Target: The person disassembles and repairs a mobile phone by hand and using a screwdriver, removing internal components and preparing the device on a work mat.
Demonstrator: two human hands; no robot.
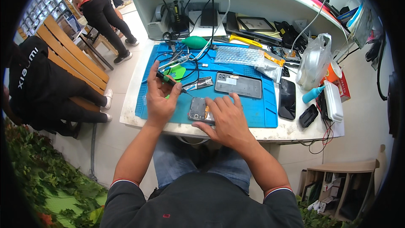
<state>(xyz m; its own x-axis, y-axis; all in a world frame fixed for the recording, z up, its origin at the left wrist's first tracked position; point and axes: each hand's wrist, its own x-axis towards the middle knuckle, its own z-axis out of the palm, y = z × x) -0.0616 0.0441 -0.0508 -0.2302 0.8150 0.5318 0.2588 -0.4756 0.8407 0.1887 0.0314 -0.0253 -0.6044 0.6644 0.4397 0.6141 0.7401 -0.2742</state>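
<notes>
In my left hand point(160, 103) is a black and green screwdriver point(165, 78), its thin tip slanting down toward the upper left corner of an opened phone point(196, 109). Whether the tip touches the phone is too small to tell. My right hand point(231, 122) spans the phone and steadies it, thumb at the near edge and fingers over its right part. The phone's inner parts show, with an orange-brown strip beside my fingers. Beneath it lies a blue work mat point(257, 116). Just beyond my right hand rests a grey phone back panel point(238, 85).
Cables, a green air blower point(195, 42) and bubble wrap point(239, 55) lie toward the back. On the right are a dark phone point(287, 99), a black case point(308, 116), a blue bottle point(313, 94) and a plastic bag point(314, 63). Two people stand at the left.
</notes>
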